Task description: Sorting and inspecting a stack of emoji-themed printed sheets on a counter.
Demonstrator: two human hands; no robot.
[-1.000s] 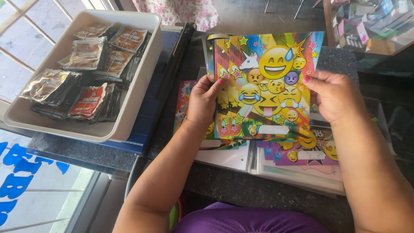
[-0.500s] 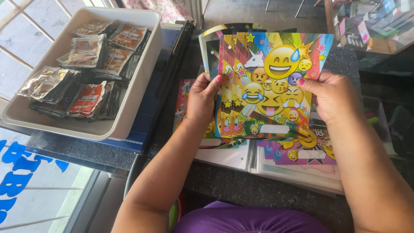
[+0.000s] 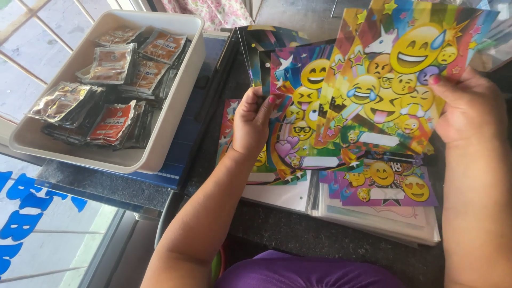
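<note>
One colourful sheet (image 3: 410, 69) had been peeled away toward 2 o'clock, pinched in the right hand (image 3: 472, 109). The remaining sheets (image 3: 298, 114) were gripped by the left hand (image 3: 253, 125), fingers closed, above the stack (image 3: 373, 208) on the surface.

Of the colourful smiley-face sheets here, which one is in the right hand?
The uppermost sheet, raised at top right with a white unicorn near its top edge, is pinched by the right hand. The left hand holds another; the rest lie on the stack.
</note>
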